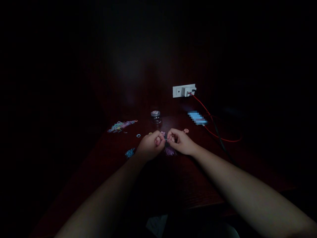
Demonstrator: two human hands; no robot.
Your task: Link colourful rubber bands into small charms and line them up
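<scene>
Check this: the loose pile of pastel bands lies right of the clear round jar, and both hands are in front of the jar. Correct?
No: the head view shows the loose pile of pastel bands left of the clear round jar. The left hand and right hand are in front, as stated.

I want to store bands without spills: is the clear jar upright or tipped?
Upright: the jar stands with its lid uppermost.

2 hands [151, 145], 3 larger band piles [120, 126], 1 jar [156, 117], 1 socket plate [177, 92], 2 cables [203, 105]
</scene>
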